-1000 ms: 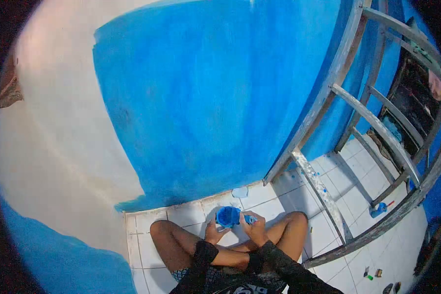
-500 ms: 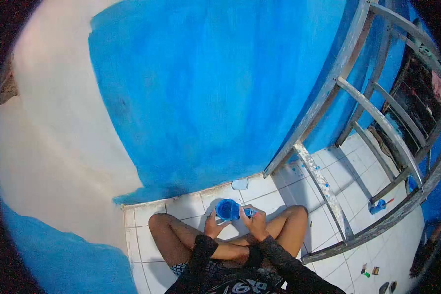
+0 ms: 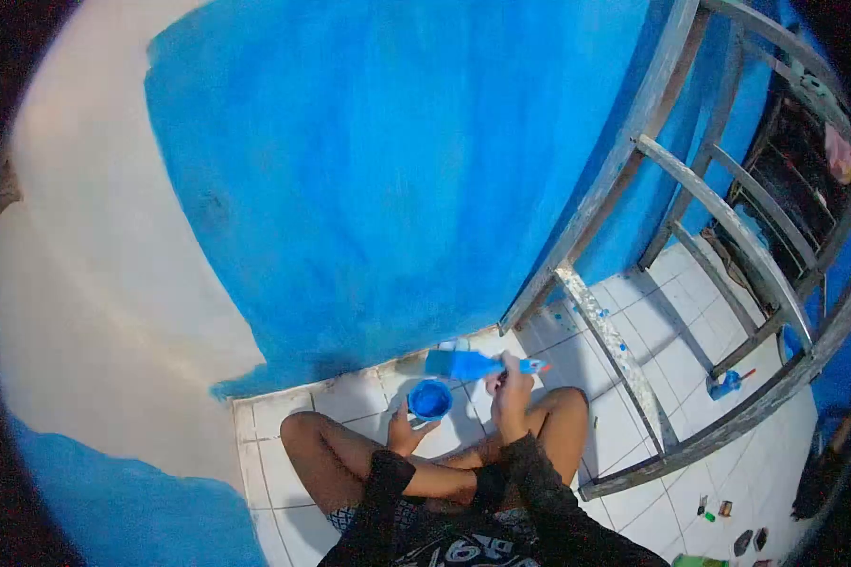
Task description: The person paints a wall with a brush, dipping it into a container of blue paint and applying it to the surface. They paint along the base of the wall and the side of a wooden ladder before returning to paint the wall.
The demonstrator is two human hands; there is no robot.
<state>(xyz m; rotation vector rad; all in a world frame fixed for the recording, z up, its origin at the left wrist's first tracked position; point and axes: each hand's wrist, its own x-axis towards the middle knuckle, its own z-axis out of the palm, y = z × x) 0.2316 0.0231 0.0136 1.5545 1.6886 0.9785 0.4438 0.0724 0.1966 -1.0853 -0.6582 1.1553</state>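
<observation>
My left hand (image 3: 408, 433) is closed around the side of a small cup of blue paint (image 3: 430, 401), held above the tiles in front of my crossed legs. In my right hand (image 3: 512, 389) is the handle of a paintbrush (image 3: 473, 364), its blue-coated head pointing left. The brush head is above and beyond the cup, apart from its rim, close to the foot of the wall. The wall (image 3: 378, 189) ahead is mostly covered in blue, with a pale unpainted area (image 3: 95, 246) on the left.
A wooden ladder (image 3: 577, 255) stands to the right, leaning over the white tiled floor (image 3: 648, 378). Another blue-stained brush (image 3: 725, 385) lies on the tiles between its rails. Small scraps (image 3: 709, 516) lie at the lower right.
My right hand has lifted the paintbrush out from beside the cup and moved it forward, its head now clear of the cup. The left hand keeps the cup, slightly lower left in view.
</observation>
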